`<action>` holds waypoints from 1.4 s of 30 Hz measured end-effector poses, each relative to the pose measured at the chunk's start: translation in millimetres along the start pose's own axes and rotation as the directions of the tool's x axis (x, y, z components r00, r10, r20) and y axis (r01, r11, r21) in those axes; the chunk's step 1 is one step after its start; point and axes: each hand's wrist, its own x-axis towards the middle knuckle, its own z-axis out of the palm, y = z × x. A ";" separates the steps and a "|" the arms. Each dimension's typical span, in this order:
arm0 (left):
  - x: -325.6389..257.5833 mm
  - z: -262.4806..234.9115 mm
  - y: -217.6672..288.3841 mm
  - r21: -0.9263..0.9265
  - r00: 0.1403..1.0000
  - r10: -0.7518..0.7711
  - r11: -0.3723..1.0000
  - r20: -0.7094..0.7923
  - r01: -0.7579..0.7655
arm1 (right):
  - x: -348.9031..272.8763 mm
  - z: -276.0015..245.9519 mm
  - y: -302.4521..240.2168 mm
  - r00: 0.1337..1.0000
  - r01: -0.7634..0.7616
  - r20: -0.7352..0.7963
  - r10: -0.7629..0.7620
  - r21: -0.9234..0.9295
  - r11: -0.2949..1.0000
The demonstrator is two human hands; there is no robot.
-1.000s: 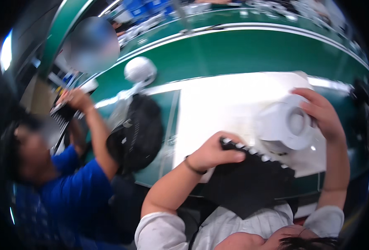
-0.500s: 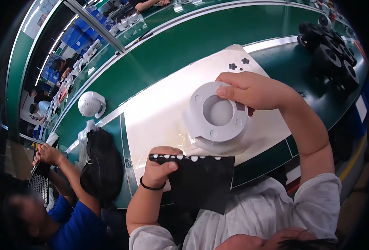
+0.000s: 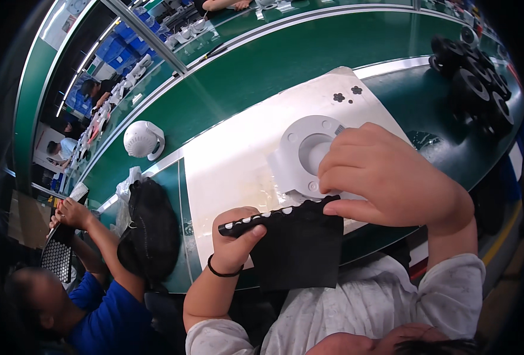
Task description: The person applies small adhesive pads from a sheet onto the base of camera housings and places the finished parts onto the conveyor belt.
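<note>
The sheet (image 3: 300,254) hangs gripped in the left hand (image 3: 233,239), top edge running rightward; the right hand (image 3: 375,174) meets that edge's end, fingers narrowed, hold unclear. The white base (image 3: 293,137) lies just beyond, nearer the right hand.

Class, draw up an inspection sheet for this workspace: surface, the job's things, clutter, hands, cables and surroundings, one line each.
Surface: pale mat on a dark green worktable.
Job's things: black sheet, white dots along its upper edge; white round housing, recess facing up, partly behind the right hand.
Clutter: black flower-shaped pieces on the mat; black round parts piled at right; black bag at left.
Hands: left hand grips the sheet's upper left end; right hand at its upper right corner, grip unclear.
Cables: nothing seen.
Surroundings: co-worker in blue at left, holding a dotted sheet.
</note>
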 end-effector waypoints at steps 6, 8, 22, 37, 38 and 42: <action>-0.2 -2.7 -2.3 0.074 0.982 0.169 0.982 0.084 -0.175 | 0.8 3.4 2.0 0.998 0.054 -0.040 -0.054 -0.002 0.999; -0.3 0.7 -2.1 0.084 0.983 0.184 0.979 0.020 -0.185 | 0.2 2.0 1.1 0.994 0.082 -0.076 -0.081 0.006 0.997; 8.2 -3.7 1.2 0.147 0.970 0.193 0.966 0.149 -0.214 | 4.2 21.8 -6.0 0.998 0.029 -0.060 -0.018 0.185 0.982; 2.3 4.6 2.6 0.141 0.994 0.097 0.986 -0.039 -0.091 | -1.7 24.0 -17.8 0.971 0.124 -0.142 -0.193 -0.390 0.913; 1.8 6.2 2.9 0.153 0.995 0.074 0.986 -0.062 -0.064 | -2.9 31.9 -18.6 0.945 0.131 -0.219 -0.242 -0.423 0.896; -3.3 5.0 0.0 0.098 0.989 0.031 0.995 -0.142 -0.017 | -2.1 31.3 -19.3 0.929 0.192 -0.224 -0.294 -0.388 0.902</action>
